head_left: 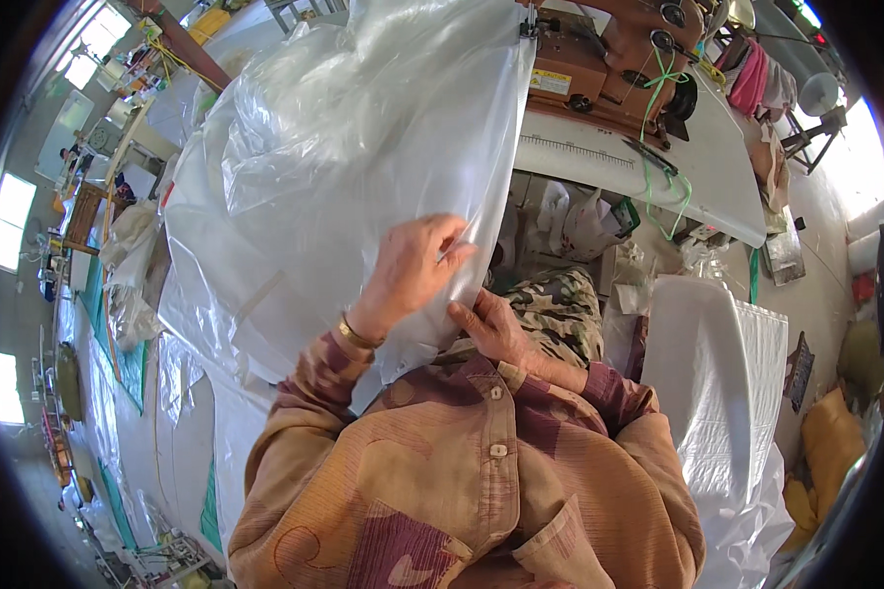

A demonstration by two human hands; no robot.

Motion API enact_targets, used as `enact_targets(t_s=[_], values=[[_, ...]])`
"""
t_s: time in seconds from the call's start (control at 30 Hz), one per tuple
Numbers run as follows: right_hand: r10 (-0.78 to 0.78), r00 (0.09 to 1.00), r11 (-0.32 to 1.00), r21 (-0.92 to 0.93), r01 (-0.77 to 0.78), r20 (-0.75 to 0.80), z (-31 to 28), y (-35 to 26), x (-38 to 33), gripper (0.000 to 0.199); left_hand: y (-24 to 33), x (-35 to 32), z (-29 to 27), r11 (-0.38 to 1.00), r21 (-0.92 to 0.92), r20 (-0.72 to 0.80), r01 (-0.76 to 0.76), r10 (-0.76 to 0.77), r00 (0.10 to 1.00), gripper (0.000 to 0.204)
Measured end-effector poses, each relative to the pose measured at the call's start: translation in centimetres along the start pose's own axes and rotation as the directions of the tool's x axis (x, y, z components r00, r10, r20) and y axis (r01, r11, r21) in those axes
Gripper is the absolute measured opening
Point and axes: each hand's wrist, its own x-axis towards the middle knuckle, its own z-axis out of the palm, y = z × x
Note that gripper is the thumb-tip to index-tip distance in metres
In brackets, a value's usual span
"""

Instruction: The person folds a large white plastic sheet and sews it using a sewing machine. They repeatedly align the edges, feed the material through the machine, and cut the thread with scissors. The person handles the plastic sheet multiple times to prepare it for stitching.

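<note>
A large translucent plastic sheet (295,211) spreads over the work surface and hangs toward my lap, its right edge running up to the brown sewing machine (599,74). My left hand (411,270), with a gold-coloured band at the wrist, is over the sheet near that edge. Its fingers are bent, and a gap shows between thumb and fingers. Lower down, my right hand (501,332) pinches the sheet's edge between thumb and fingers, just above my camouflage-patterned trousers (557,309). The sheet's far end meets the machine at the top.
On the white machine table (702,187) lie a slim black tool (650,157) and loose green cord (648,196). Folded white plastic sheeting (702,363) stands to my right. Bags crowd the space below the table. A rust-coloured post (189,44) rises at the far left.
</note>
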Motion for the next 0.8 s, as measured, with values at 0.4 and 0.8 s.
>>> enact_targets(t_s=[0.4, 0.8], values=[[-0.231, 0.968, 0.753, -0.612, 0.242, 0.098, 0.5, 0.1, -0.8, 0.018, 2.2, -2.1, 1.8, 0.973, 0.207, 0.026, -0.104, 0.1, 0.995, 0.009], [-0.112, 0.942, 0.901, -0.367, 0.231, 0.317, -3.6, 1.4, 1.4, 0.016, 0.6, -4.2, 3.3, 0.94, -0.256, -0.072, 0.224, -0.25, 0.966, 0.024]])
